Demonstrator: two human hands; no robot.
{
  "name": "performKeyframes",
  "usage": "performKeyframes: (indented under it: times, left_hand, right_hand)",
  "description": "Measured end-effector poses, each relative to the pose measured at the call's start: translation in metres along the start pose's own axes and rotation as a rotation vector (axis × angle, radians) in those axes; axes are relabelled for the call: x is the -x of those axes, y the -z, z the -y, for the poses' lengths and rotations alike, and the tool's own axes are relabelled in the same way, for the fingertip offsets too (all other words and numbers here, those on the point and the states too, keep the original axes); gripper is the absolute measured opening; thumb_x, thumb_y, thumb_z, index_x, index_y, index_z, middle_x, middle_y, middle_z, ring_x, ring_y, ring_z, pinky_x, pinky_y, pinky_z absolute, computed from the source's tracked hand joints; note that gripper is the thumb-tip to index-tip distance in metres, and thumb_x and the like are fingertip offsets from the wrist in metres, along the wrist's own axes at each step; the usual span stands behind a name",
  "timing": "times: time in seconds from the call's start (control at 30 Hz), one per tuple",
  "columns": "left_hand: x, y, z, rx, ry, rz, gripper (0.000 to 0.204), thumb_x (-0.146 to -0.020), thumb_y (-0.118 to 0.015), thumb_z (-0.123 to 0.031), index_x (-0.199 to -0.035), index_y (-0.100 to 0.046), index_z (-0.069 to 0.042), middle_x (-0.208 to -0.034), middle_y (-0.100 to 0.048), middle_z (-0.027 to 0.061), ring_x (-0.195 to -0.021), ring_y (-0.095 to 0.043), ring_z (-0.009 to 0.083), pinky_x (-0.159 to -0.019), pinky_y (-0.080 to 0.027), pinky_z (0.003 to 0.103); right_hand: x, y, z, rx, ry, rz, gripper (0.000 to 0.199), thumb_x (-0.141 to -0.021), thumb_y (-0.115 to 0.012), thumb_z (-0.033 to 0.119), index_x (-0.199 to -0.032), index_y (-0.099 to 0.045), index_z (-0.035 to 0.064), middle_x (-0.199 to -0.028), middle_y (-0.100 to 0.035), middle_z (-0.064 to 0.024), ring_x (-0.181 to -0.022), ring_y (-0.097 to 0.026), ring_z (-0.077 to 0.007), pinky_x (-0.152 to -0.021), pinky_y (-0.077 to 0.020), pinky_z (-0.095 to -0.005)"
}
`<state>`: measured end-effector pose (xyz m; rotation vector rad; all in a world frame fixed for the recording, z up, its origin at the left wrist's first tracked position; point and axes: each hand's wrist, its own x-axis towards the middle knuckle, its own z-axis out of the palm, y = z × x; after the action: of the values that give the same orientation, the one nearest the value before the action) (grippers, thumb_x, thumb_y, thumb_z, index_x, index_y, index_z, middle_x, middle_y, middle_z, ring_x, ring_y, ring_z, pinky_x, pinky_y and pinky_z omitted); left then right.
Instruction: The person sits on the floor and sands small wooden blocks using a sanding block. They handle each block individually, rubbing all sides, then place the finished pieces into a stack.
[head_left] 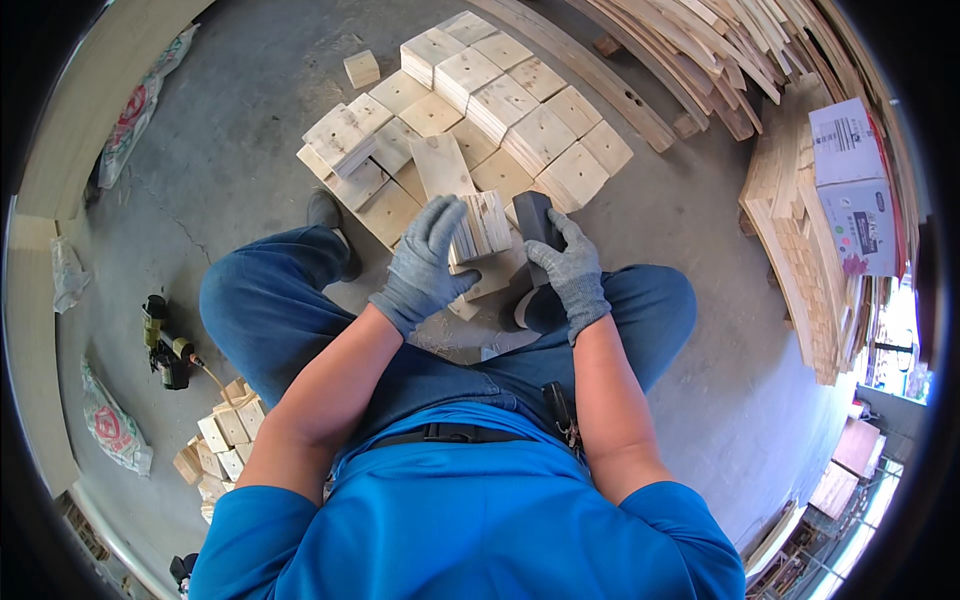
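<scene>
Both of my hands wear grey knit work gloves. My right hand (572,268) is closed around a dark grey rectangular block (536,218), held upright to the right of a small stack of wooden pieces (484,228). My left hand (422,262) is at that stack's left side, fingers stretched out and thumb apart. Whether its fingertips touch the wood I cannot tell. The small stack rests at the near edge of a larger layout of square wooden blocks (505,172), many with a small hole or dark mark in the middle. A longer pale board (441,166) lies just beyond it.
A loose wooden block (362,69) lies on the concrete floor. Long planks (680,55) are piled at the far right, near stacked timber (795,220) bearing a cardboard box (853,190). At left are a nail gun (165,345), a wood pile (228,432) and plastic sacks (112,420).
</scene>
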<state>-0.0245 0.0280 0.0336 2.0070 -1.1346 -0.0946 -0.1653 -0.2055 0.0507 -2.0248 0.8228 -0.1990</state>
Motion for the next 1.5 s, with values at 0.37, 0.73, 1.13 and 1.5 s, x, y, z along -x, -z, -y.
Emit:
performKeyframes:
  times: [0.37,0.73,1.13,1.5]
  left_hand:
    - [-0.020,-0.016,0.023,0.213,0.423,0.164,0.119,-0.064,-0.102,-0.031,-0.161,-0.038,-0.006,-0.148,-0.060,0.0195,-0.137,-0.061,0.0342,-0.118,-0.049,0.041]
    - [-0.021,-0.024,0.045,0.314,0.442,0.028,0.113,-0.064,-0.101,-0.026,-0.156,-0.042,-0.003,-0.146,-0.059,0.0200,-0.139,-0.058,0.0355,-0.122,-0.045,0.041]
    - [-0.019,-0.027,0.054,0.279,0.402,0.017,0.108,-0.069,-0.100,-0.025,-0.156,-0.040,-0.004,-0.146,-0.057,0.0208,-0.137,-0.059,0.0358,-0.118,-0.047,0.041]
    - [-0.021,-0.015,0.037,0.262,0.473,0.080,0.109,-0.068,-0.100,-0.027,-0.157,-0.041,-0.009,-0.148,-0.054,0.0201,-0.139,-0.057,0.0381,-0.119,-0.048,0.042]
  right_hand:
    - [0.040,-0.005,0.030,0.228,0.375,-0.058,0.076,-0.079,-0.094,0.025,-0.146,-0.064,0.0029,-0.142,-0.064,-0.0244,-0.130,-0.063,-0.0413,-0.113,-0.0512,-0.0472]
    - [0.036,-0.014,0.012,0.056,0.284,-0.109,0.081,-0.076,-0.096,0.018,-0.147,-0.062,-0.0010,-0.140,-0.063,-0.0251,-0.130,-0.063,-0.0403,-0.113,-0.0515,-0.0468]
    - [-0.071,-0.055,0.102,0.590,0.386,-0.048,0.071,-0.082,-0.087,0.032,-0.147,-0.066,0.0117,-0.135,-0.064,-0.0265,-0.125,-0.063,-0.0447,-0.108,-0.0516,-0.0517]
    - [0.043,-0.028,0.062,0.590,0.503,0.034,0.076,-0.083,-0.086,0.030,-0.152,-0.060,0.0119,-0.143,-0.055,-0.0310,-0.128,-0.057,-0.0506,-0.107,-0.0480,-0.0602]
